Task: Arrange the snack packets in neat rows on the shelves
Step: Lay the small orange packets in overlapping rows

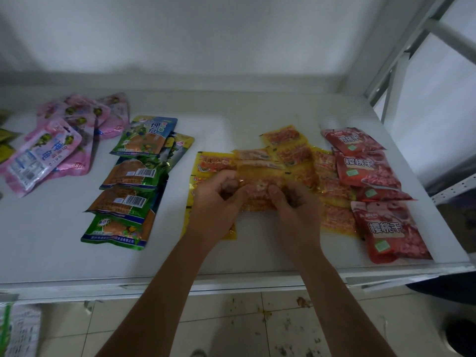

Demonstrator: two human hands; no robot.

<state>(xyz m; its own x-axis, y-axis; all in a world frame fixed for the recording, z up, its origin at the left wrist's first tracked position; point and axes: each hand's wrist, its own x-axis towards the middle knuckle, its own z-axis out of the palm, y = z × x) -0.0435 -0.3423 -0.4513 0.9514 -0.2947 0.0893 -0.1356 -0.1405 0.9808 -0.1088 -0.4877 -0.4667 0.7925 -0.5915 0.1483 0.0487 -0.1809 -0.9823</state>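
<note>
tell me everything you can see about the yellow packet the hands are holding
The yellow packet is a flat, glossy plastic pouch, partly see-through, with orange-red contents showing inside. It lies crosswise near the middle of the white shelf, on top of other yellow packets of the same kind. The left hand grips its left end and the right hand grips its right end, fingers curled over the top. Its print is too blurred to read, and the hands hide both ends.

— What lies on the white shelf (231,258)?
— Flat rows, left to right: pink packets (61,140), green packets (134,181), yellow packets (296,161) mid-shelf, red packets (371,181) far right.
</note>
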